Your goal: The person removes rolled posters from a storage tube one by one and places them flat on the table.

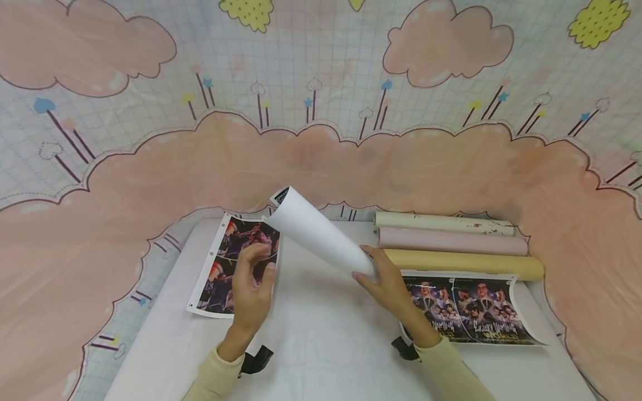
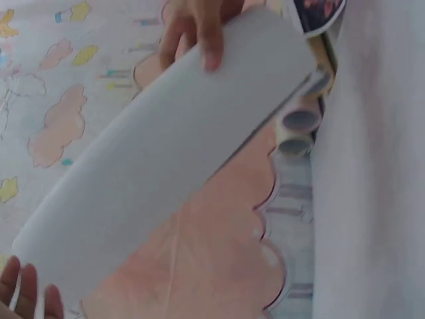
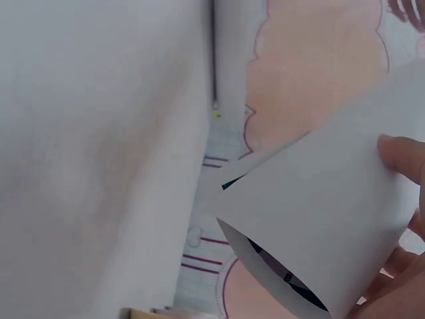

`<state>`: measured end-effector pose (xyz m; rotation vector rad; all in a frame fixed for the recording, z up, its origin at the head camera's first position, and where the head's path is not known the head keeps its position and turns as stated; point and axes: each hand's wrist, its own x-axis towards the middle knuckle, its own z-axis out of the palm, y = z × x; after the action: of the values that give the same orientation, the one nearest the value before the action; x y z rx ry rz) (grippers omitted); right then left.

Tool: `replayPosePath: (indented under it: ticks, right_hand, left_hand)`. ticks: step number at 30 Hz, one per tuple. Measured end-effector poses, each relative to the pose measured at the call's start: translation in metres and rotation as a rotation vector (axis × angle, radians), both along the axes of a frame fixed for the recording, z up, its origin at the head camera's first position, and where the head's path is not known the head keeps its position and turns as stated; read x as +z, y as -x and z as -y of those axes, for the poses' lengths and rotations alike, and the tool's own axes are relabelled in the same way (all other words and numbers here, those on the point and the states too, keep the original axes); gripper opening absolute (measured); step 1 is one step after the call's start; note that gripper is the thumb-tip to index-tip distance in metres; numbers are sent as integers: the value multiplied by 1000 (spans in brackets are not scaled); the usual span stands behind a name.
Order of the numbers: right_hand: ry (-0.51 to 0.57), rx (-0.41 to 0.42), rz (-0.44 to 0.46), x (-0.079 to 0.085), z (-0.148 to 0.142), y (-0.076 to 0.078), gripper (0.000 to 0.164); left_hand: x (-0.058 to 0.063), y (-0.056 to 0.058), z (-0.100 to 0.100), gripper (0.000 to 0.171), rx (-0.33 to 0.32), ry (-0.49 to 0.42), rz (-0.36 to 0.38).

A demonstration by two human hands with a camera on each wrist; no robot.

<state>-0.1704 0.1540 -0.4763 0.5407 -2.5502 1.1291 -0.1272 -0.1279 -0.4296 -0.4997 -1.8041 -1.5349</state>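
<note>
A poster rolled into a loose white tube (image 1: pixel 321 236) slants over the table, its printed dark side showing inside the far end. My right hand (image 1: pixel 388 284) grips the tube's near end, thumb (image 3: pixel 400 156) pressed on the paper in the right wrist view. My left hand (image 1: pixel 253 287) is raised left of the tube, fingers loosely bent and holding nothing. In the left wrist view its fingertips (image 2: pixel 28 292) show close to the tube's other end. Below that hand lies a printed poster sheet (image 1: pixel 246 234) with two dark pictures, partly covered by the hand.
Cream patterned (image 1: pixel 441 223), pink (image 1: pixel 451 240) and tan (image 1: pixel 466 265) paper rolls lie side by side at the back right. In front of them is a poster sheet (image 1: pixel 484 309) with curling edges. All rest on a white table (image 1: pixel 311 340) before a cartoon-printed cloth (image 1: pixel 321 161).
</note>
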Motion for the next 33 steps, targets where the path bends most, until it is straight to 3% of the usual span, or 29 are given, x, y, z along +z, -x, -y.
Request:
replayPosePath:
  ticks: [4, 8, 12, 15, 20, 25, 33]
  right_hand:
    - [98, 4, 59, 0, 7, -3, 64]
    - [205, 58, 142, -1, 12, -8, 62]
    - [285, 96, 215, -3, 15, -13, 59]
    - [332, 110, 261, -4, 17, -14, 56]
    - [404, 149, 313, -4, 20, -16, 53]
    - [444, 170, 341, -5, 23, -19, 51]
    - [452, 172, 387, -2, 23, -23, 50]
  left_hand:
    - [-13, 2, -11, 39, -111, -52, 230]
    - [-26, 11, -13, 44, -136, -168, 476]
    - [-35, 17, -13, 55, -178, -217, 621]
    - [-39, 17, -17, 67, -260, -199, 651]
    - [-42, 20, -27, 80, -364, -168, 636]
    - [-44, 23, -35, 80, -359, -161, 642]
    - [-43, 24, -39, 62, -324, -167, 630]
